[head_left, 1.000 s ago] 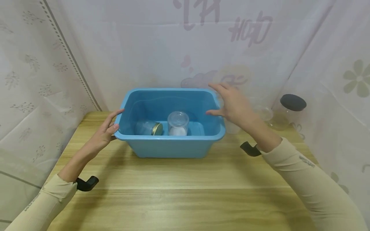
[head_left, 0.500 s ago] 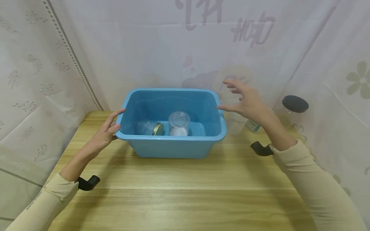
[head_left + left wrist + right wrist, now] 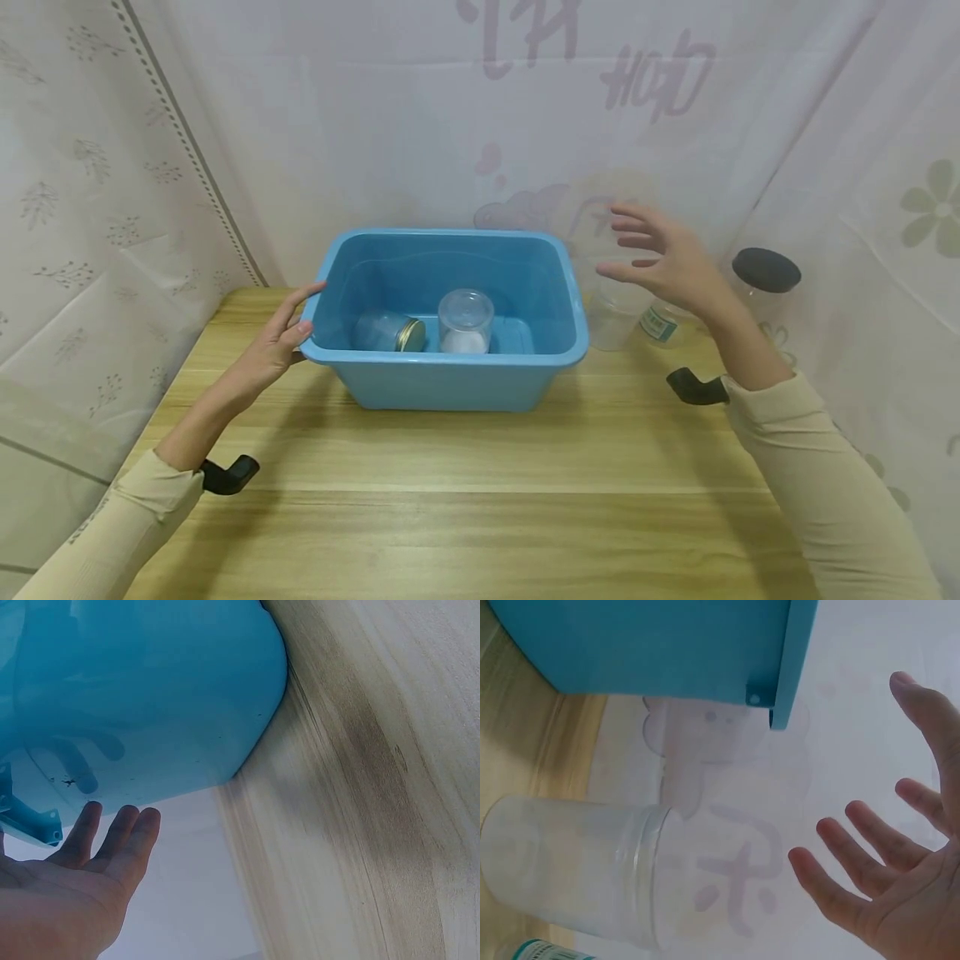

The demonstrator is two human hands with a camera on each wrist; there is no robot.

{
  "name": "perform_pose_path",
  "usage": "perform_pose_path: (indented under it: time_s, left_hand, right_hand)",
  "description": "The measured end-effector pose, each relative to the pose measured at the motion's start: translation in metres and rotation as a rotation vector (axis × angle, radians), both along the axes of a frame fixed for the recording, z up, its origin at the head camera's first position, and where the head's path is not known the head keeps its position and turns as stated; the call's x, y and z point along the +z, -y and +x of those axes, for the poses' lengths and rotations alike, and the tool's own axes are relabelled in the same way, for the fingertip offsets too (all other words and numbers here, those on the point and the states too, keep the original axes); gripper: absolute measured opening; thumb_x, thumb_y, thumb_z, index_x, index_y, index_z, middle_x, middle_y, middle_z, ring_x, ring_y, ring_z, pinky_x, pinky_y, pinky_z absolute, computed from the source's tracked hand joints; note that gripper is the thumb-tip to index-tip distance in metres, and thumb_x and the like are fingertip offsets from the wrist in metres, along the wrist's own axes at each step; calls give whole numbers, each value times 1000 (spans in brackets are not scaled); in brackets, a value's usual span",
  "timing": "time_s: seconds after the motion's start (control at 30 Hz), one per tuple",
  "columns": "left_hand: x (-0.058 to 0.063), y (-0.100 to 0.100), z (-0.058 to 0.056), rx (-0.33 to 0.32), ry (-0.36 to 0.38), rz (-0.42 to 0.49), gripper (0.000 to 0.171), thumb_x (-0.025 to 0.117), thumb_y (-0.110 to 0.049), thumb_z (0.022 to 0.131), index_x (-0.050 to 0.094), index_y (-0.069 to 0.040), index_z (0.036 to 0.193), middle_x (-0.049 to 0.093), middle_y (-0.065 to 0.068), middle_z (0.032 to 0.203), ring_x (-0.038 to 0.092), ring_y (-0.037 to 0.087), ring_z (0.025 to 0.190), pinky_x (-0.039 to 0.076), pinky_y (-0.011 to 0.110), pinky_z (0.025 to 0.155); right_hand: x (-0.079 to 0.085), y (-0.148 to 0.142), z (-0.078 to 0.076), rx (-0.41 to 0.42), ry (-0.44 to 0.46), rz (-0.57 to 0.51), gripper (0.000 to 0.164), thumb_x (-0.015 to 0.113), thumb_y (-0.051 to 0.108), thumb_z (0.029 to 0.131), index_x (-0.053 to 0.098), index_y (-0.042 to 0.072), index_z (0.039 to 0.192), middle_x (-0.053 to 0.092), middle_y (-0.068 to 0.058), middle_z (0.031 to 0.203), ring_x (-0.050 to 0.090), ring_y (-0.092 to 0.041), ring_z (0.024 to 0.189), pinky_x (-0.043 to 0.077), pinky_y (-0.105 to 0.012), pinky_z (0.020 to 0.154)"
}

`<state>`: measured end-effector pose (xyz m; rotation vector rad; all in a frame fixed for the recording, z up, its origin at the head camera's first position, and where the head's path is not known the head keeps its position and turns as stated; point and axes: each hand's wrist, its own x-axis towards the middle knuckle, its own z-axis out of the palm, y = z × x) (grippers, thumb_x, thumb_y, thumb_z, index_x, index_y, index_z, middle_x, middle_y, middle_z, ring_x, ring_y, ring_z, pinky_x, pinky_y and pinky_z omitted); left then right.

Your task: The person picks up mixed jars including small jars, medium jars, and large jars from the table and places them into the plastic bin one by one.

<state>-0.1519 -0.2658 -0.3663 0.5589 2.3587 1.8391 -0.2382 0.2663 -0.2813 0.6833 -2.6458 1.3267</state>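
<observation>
A blue plastic tub (image 3: 438, 383) stands on the wooden table. My left hand (image 3: 262, 360) rests at its left end, thumb and forefinger touching the rim. In the left wrist view, the other fingers (image 3: 124, 844) extend straight beside the outer wall. Inside the tub, a clear jar with a gold lid (image 3: 390, 332) lies on its side. Beside it is a clear jar with a white lower part (image 3: 465, 323). My right hand (image 3: 678, 265), fingers spread and holding nothing, hovers above a large clear container (image 3: 570, 866) right of the tub.
A small clear jar with a green-and-white label (image 3: 658, 323) stands under my right hand. Farther right is a clear jar with a black lid (image 3: 767, 270). Patterned white curtains (image 3: 375, 125) hang behind the table and along both sides.
My right hand has moved right, away from the tub's right rim, uncovering the labelled jar. My left hand stays at the left rim, and the jars inside lie as before.
</observation>
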Motion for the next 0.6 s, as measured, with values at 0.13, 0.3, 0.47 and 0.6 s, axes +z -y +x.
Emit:
perform_pose_path:
  time_s: [0.13,0.3,0.47,0.6]
  left_hand:
    - [0,-1,0,5,10,-8,53,37,-23,113,20,-27,162,43,33,138,56,22,114,50,24,88]
    - [0,-1,-1,8,13,-11,53,37,-23,113,19,-26,163,42,33,140,56,23,115,49,24,88]
    - [1,0,0,15,7,-32,53,37,-24,113,19,-25,163,42,32,141,56,24,116,49,25,88]
    - [1,0,0,16,7,-35,53,36,-23,113,18,-25,163,43,32,141,56,23,115,49,25,88]
  right_hand:
    - [-4,-10,-3,10,21,-41,83,83,9,87,41,24,156,48,-13,149,49,-38,130,44,-60,98]
    - [-9,-21,-4,-19,52,-88,78,80,11,91,41,26,157,49,-14,148,50,-36,129,46,-48,101]
    - [-12,-25,1,-50,78,-155,72,77,12,93,42,22,156,49,-18,147,49,-38,131,47,-33,100]
    - [-20,-30,3,-101,87,-211,71,77,11,93,42,19,155,47,-19,149,48,-35,133,47,-25,96]
